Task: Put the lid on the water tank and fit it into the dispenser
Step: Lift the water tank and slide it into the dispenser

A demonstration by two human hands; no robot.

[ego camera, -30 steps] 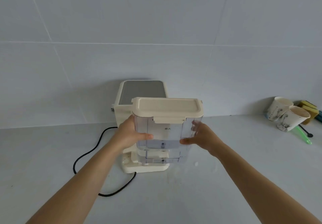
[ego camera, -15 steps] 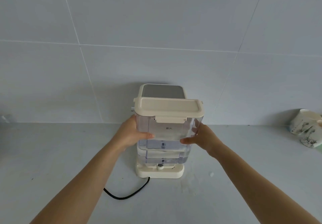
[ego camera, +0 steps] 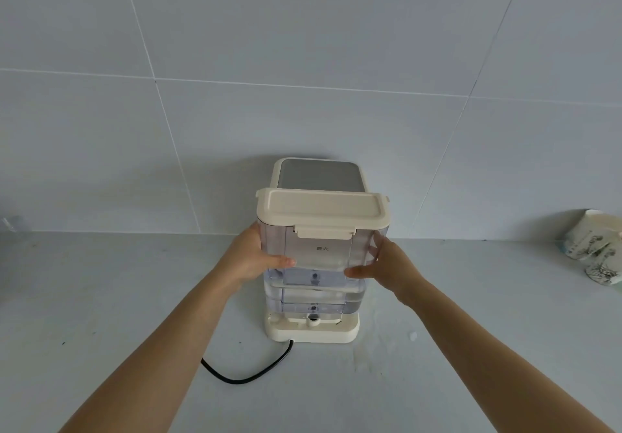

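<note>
A clear plastic water tank [ego camera: 318,261] with water in its lower part carries a cream lid [ego camera: 321,210] on top. My left hand [ego camera: 250,259] grips the tank's left side and my right hand [ego camera: 387,264] grips its right side. The tank stands upright just over the cream base [ego camera: 313,330] of the dispenser [ego camera: 318,173], right in front of the dispenser's tall body. Whether the tank's bottom touches the base is unclear. The dispenser's grey top panel shows behind the lid.
A black power cord [ego camera: 245,373] curls on the grey counter in front of the dispenser base. Two patterned paper cups [ego camera: 592,244] lie at the right edge by the tiled wall. A few water drops mark the counter right of the base.
The tank with its lid has sunk lower toward the dispenser base, held by both hands. The view has swung so the dispenser sits centred and the cups slid to the right edge.
</note>
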